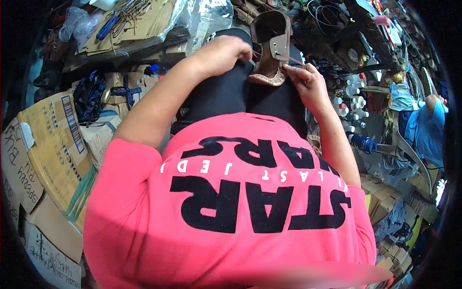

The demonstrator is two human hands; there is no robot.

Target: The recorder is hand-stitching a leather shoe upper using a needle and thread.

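hands, left hand (222, 54) and right hand (308, 82), grip tan shoe (272, 48) on lap.

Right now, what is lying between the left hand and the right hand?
The brown shoe, resting on the black-trousered knees, lies between left hand and right hand, seen in head view.

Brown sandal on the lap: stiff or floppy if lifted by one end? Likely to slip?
The brown sandal probably flexes a bit: its sole looks thin, and the strap flap stands loose. Likely light, since the left hand and right hand steady it with fingertips. It rests on rounded dark-trousered knees, so it could tip off if released.
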